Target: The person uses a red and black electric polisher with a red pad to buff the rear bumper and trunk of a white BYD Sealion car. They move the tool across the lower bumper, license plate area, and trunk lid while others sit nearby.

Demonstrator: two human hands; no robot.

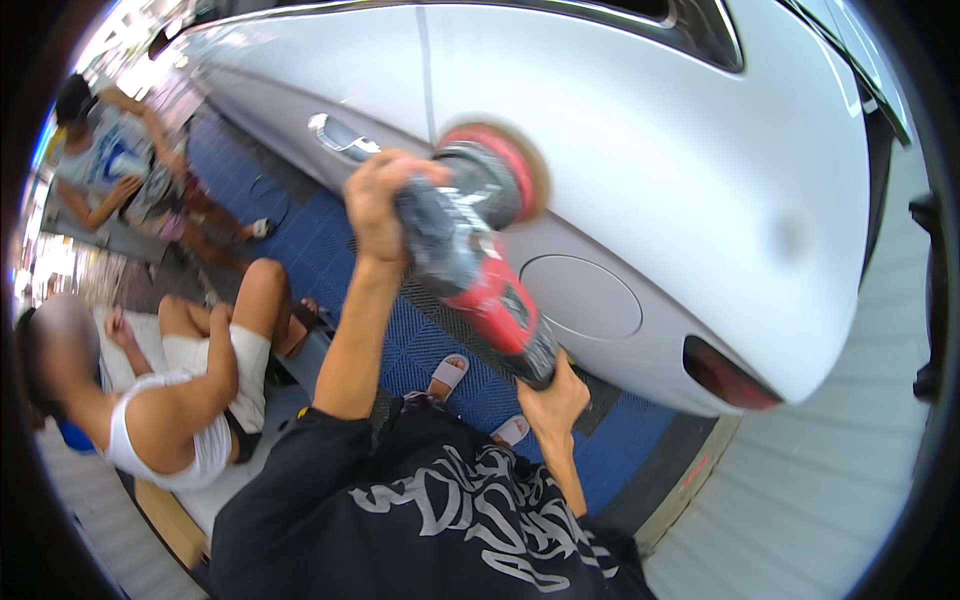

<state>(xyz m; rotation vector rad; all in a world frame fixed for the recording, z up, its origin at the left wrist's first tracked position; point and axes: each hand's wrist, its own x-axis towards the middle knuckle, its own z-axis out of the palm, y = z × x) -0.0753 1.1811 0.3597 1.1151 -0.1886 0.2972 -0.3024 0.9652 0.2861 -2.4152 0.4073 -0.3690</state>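
A red and black rotary polisher [487, 292] slants across the middle of the view. My left hand [382, 202] wraps the front of its body, close to the head. Its rear end is gripped by my right hand [556, 396]. The round polishing pad [536, 172], with a red backing, is tilted up on edge and blurred. It lies against or just over the side panel of a white car [637, 150]; I cannot tell whether they touch. Near the pad are a chrome door handle [341, 135] and, lower down, the round fuel flap [581, 296].
A seated person [180, 405] is close on my left, and another person [120, 165] is farther off. Blue floor tiles [420, 337] lie underfoot. The car's tail light [727, 375] and a pale ribbed wall [810, 465] are to the right.
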